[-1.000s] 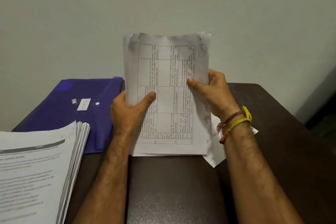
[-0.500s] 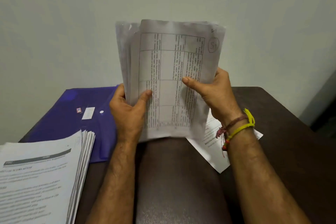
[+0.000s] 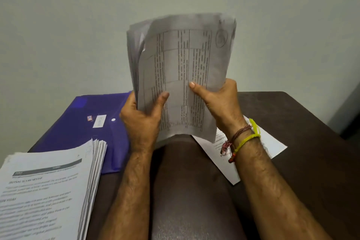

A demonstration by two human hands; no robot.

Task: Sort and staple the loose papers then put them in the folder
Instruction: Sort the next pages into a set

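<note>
Sheaf of printed papers (image 3: 183, 76) upright and clear of the dark brown table (image 3: 292, 115), blurred, front sheet a ruled table of text with a circled mark at its top right corner. Left hand (image 3: 142, 121) curled round the sheaf's lower left edge, thumb across the front sheet, other fingers hidden behind. Right hand (image 3: 218, 103) gripping the lower right edge, thumb flat on the front sheet, fingers wrapped behind; yellow and red-brown wrist threads (image 3: 243, 138) on that wrist. Blue-purple snap folder (image 3: 81, 122) flat at the table's far left, closed. Thick stack of printed pages (image 3: 44, 191) at near left, overlapping the folder's near edge. Single printed sheet (image 3: 272, 146) flat on the table beneath the right wrist.
</note>
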